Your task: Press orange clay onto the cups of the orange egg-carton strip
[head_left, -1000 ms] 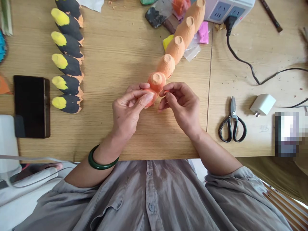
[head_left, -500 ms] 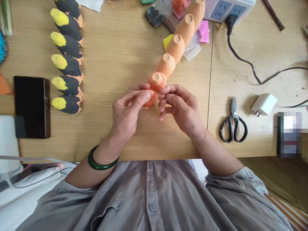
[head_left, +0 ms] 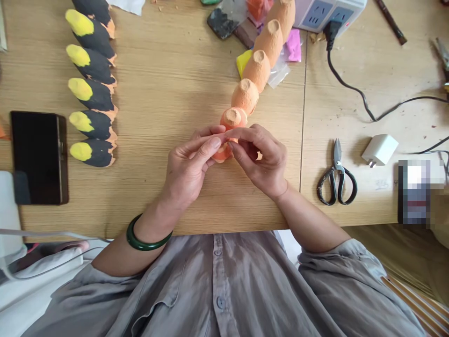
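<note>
A peach-coloured strip of cut egg carton [head_left: 245, 96] runs from the top of the view down to my hands, its bumps facing up. The nearest cups look a deeper, brighter orange than the others. My left hand [head_left: 191, 161] grips the near end cup, thumb on top and fingers along its far side. Thumb and forefinger of my right hand [head_left: 261, 157] are closed on the right side of that same cup. My fingers hide most of it, and any small piece between them cannot be made out.
A second carton strip [head_left: 94, 89], black with yellow tips, lies left of a bare stretch. Below it sits a dark phone [head_left: 38, 157]. Clay packets [head_left: 224, 21] and a power strip [head_left: 326, 11] are at the back. Scissors [head_left: 337, 173] and a white charger [head_left: 380, 150] lie right.
My right hand has moved left onto the end cup, its thumb and forefinger closing against it. My left hand keeps its grip. The whole view has shifted slightly.
</note>
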Motion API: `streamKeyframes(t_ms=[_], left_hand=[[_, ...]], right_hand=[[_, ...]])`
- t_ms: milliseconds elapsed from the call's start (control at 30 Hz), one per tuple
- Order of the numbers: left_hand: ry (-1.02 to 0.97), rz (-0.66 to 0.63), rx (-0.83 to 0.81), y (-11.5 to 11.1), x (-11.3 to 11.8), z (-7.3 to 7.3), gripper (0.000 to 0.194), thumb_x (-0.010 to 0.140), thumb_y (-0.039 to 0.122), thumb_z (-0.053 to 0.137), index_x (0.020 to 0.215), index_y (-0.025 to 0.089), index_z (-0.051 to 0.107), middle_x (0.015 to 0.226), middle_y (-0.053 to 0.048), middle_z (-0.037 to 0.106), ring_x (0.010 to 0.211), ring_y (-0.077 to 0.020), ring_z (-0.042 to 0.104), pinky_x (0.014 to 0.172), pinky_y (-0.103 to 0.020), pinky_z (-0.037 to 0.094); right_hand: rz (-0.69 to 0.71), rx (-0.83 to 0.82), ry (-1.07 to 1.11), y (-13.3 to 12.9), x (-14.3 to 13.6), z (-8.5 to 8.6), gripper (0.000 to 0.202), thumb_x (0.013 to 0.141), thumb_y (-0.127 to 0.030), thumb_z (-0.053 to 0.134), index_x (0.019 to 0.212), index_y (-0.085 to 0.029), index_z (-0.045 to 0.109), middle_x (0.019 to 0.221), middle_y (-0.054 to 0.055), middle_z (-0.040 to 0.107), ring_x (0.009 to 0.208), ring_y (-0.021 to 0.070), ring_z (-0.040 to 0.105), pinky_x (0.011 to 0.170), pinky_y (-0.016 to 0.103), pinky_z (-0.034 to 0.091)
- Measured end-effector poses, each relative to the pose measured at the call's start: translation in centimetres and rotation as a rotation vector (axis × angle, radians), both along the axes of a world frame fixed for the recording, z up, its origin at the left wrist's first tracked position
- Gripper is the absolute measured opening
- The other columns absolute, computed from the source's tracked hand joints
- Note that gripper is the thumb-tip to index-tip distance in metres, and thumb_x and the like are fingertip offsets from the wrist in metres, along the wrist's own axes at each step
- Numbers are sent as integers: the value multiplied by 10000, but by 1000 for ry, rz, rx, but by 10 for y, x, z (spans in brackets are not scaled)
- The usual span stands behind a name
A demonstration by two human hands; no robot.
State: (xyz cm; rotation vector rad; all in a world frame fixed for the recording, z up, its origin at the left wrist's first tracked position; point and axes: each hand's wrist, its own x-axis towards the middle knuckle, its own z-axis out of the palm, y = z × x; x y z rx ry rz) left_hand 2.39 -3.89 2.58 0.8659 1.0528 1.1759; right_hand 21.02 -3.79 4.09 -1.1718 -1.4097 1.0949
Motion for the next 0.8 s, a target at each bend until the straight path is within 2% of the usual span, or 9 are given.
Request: streamKeyframes(t_ms=[167,233,333,433,533,667,800], left_hand=[[-8,-23,-16,-2,0,2,362,860,641,1096,1001,337,961,1398,-37,864,1303,-311,831,948,-405,764],[-7,-28,-16,0,-2,2,355,846,619,1109,1024,349,962,1426,-29,865,1286,-315,833,925,-409,764],[-54,-40,4,5,-6,2,337,854,547,1121,1082,363,954,1412,-11,875,1194,-279,846,931,-415,765],[-155,-47,2,8,-10,1,276,918,465,1090,1122,360,937,1313,19,891,1162,-228,859,969,-378,760],[-223,-76,-23,9,-12,2,217,976,416,1050,1145,369,922,1304,70,895,1239,-209,850,976,-329,750],[-146,-97,-58,7,-11,8,229,977,459,1040,1162,412,914,1341,91,893,1347,-243,817,952,-355,757],[-126,-98,-58,6,-10,11,204,962,468,1050,1129,450,933,1338,104,895,1316,-244,829,902,-350,757]], right_hand=[[-9,-202,51,2,1,0,241,1018,-560,935,1040,-336,850,1006,92,774,981,295,719,855,444,710],[-75,-218,97,1,-1,2,258,1004,-566,960,1007,-338,840,1045,97,797,1055,311,750,837,434,711],[-169,-162,189,0,-5,2,252,1027,-539,956,983,-322,836,1036,67,816,984,264,751,843,418,700],[-133,-50,215,0,-9,-6,322,1059,-591,914,1005,-285,827,976,28,804,858,195,727,801,373,683],[-39,99,154,-2,-11,-16,382,1097,-631,855,1048,-254,819,934,21,798,826,183,759,753,344,671],[-49,331,-36,-5,-10,-20,257,1181,-500,779,1099,-259,816,900,9,804,690,144,691,640,301,606],[-87,516,-142,-5,-10,-17,117,1209,-310,735,1114,-264,786,864,-23,779,613,109,616,593,268,564]])
